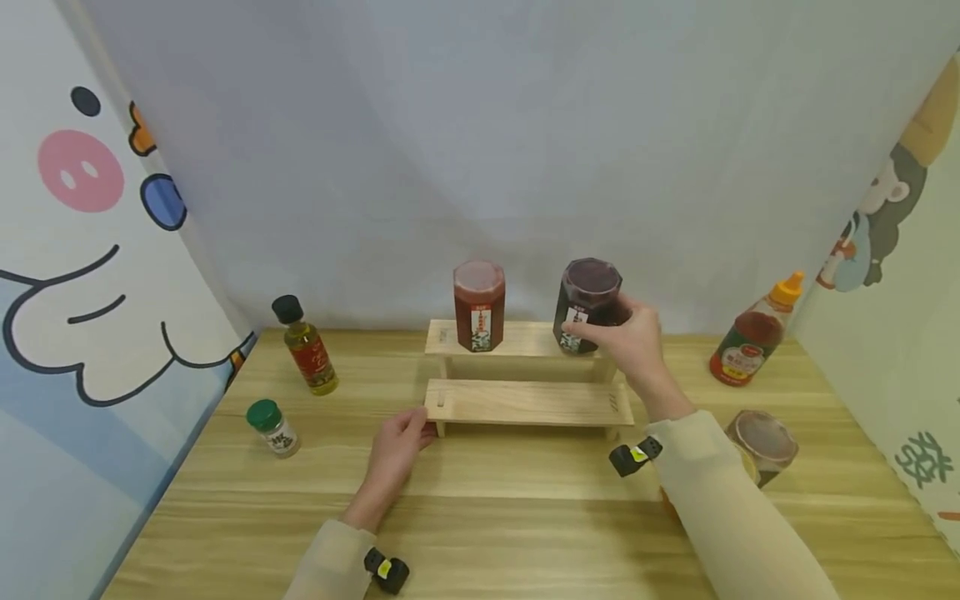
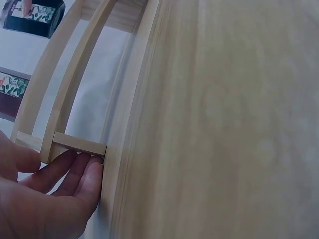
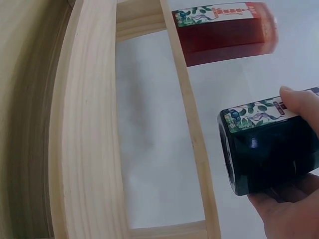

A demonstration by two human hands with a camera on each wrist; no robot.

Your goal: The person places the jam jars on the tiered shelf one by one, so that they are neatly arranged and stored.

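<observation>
On the top tier of the wooden step shelf (image 1: pixel 525 340), your right hand (image 1: pixel 633 342) grips the dark jam jar (image 1: pixel 588 302) beside the red jam jar (image 1: pixel 478 305). Left hand (image 1: pixel 397 442), fingers straight, steadies the shelf's lower corner. Seat the base flat before letting go.

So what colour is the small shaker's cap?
Green, clearest in the head view: small shaker.

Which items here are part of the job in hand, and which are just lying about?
In hand:
- dark jam jar, gripped by the right hand
- wooden step shelf, steadied at its corner by the left hand
- red jam jar on the top step

Lying about:
- oil bottle
- green-capped spice jar
- orange-capped squeeze bottle
- jar behind the right sleeve
</observation>
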